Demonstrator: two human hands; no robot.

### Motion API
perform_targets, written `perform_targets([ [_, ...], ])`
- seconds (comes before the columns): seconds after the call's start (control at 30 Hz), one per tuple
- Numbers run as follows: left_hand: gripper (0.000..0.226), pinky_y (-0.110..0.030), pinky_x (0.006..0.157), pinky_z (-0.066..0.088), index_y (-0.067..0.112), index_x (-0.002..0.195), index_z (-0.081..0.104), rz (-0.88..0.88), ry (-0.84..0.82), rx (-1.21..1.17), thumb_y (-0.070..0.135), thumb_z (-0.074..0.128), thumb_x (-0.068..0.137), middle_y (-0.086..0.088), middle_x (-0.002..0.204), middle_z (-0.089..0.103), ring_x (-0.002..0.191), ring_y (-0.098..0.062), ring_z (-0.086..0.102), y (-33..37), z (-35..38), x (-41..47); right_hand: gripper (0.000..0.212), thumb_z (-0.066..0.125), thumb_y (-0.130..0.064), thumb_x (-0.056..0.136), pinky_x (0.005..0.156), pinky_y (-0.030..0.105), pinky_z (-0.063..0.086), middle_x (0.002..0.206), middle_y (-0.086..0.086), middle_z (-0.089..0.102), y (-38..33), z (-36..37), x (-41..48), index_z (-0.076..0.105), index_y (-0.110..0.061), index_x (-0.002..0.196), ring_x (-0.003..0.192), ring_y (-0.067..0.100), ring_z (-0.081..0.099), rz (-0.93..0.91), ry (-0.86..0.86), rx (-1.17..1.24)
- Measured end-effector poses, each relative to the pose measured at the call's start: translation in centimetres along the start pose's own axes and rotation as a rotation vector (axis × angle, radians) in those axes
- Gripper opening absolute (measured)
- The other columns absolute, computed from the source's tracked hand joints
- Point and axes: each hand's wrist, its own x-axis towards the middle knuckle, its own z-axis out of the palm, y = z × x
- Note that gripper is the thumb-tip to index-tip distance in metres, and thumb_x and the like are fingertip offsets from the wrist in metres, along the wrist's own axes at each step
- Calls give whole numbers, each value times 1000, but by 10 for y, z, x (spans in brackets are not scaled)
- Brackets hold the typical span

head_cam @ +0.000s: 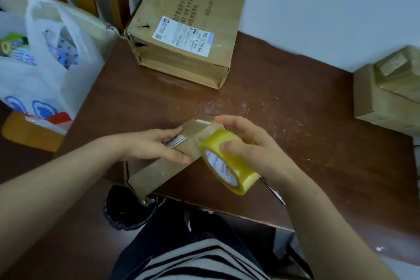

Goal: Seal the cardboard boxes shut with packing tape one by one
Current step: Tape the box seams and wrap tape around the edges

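A long narrow cardboard box (154, 174) lies at the near edge of the brown table (295, 138), its near end past the edge. My left hand (156, 143) presses flat on its top, over a white label. My right hand (254, 143) grips a yellow roll of packing tape (229, 163) at the box's far end. A clear strip of tape (197, 127) runs from the roll over that end of the box.
A large battered cardboard box (184, 29) with a shipping label leans against the wall at the back. Two stacked boxes (386, 91) sit at the right edge. A white plastic bag (45, 63) stands left of the table. A dark bin (127, 209) is below the near edge.
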Motion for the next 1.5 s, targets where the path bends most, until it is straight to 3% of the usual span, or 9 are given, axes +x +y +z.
perform_targets([
  [0.17, 99, -14, 101, 33, 18, 153, 10, 195, 213, -42, 19, 76, 79, 1, 152, 35, 131, -3, 37, 1, 4, -8, 32, 69, -16, 86, 52, 23, 51, 88, -2, 65, -38, 19, 31, 59, -20, 116, 59, 21, 64, -44, 41, -8],
  [0.3, 131, -33, 106, 38, 20, 153, -2, 198, 495, 355, 44, 86, 59, 3, 154, 29, 136, -14, 36, 8, 21, -14, 36, 70, -26, 86, 49, 17, 49, 97, 0, 63, -64, 34, 55, 58, -15, 118, 55, 9, 63, -31, 89, -114],
  [0.47, 61, -32, 75, 39, 21, 133, 38, 157, 801, 663, 50, 61, 84, 1, 128, 55, 112, -26, 58, 14, 22, 1, 56, 65, -32, 89, 62, 17, 52, 125, 5, 58, -76, 39, 66, 43, -17, 139, 65, 6, 67, -26, 106, -198],
  [0.57, 72, -37, 79, 44, 26, 142, 28, 127, 798, 646, 53, 59, 84, -4, 121, 61, 107, -35, 60, 12, 14, 7, 66, 64, -37, 88, 64, 9, 45, 100, -11, 63, -58, 31, 56, 34, -20, 145, 67, -11, 62, -91, 160, -311],
  [0.73, 69, -38, 80, 42, 32, 137, 32, 63, 721, 596, 50, 65, 79, -6, 120, 61, 108, -36, 58, 16, -8, 8, 71, 61, -38, 91, 39, 0, 34, 135, 2, 46, 3, 22, 42, 23, -19, 149, 38, -18, 49, 73, 205, -310],
  [1.0, 64, -44, 94, 48, 19, 123, 57, 197, 499, 40, 26, 85, 67, 1, 109, 64, 104, -22, 60, 17, -9, 20, 56, 65, -49, 86, 40, 13, 46, 87, -10, 44, 40, 19, 84, 41, -10, 118, 38, -5, 57, 287, 215, -249],
  [1.2, 100, -33, 116, 24, 16, 153, 10, 314, 512, 492, 45, 70, 79, -5, 159, 17, 145, -17, 20, 16, -13, 14, 69, 61, -61, 82, 32, 11, 30, 93, -7, 47, 46, 23, 102, 44, -9, 124, 35, 1, 50, 277, 246, -434],
  [1.3, 73, -29, 119, 5, 14, 151, 0, 638, 651, 879, 29, 48, 97, 1, 157, -9, 147, -14, -2, 16, 9, 16, 70, 62, -58, 83, 35, 12, 33, 91, -10, 48, 50, 22, 102, 40, -9, 127, 41, 1, 53, 265, 246, -407],
  [1.5, 61, -28, 118, -6, 17, 147, -12, 559, 669, 964, 39, 20, 100, 3, 154, -18, 147, -16, -7, 17, 9, 16, 79, 61, -50, 87, 34, 4, 32, 119, 2, 57, 50, 21, 108, 27, -11, 145, 38, -19, 47, 200, 195, -402],
])
